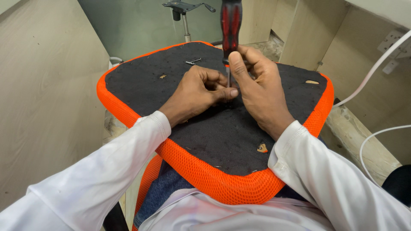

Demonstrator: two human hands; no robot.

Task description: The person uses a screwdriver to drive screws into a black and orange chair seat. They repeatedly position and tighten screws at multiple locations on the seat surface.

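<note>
Two hands meet near the middle of an upturned chair seat (205,141), whose black underside is ringed by orange mesh; the seat rests on the person's lap. A screwdriver (230,30) with a red and black handle stands nearly upright, its thin shaft coming down between the hands to the black fabric. The right hand (257,85), at 2 o'clock from the tip, has its grip closed round the base of the handle and the top of the shaft, fingers curled in. The left hand (199,92), at 9 o'clock from the tip, pinches thumb and forefinger together at the bottom of the shaft; whether a screw sits between them I cannot tell. Loose screws (193,62) lie on the fabric at 11 o'clock from the hands, apart from them. A chair base (185,13) stands beyond the seat at 12 o'clock. White cables (376,68) run past the seat at 3 o'clock.
</note>
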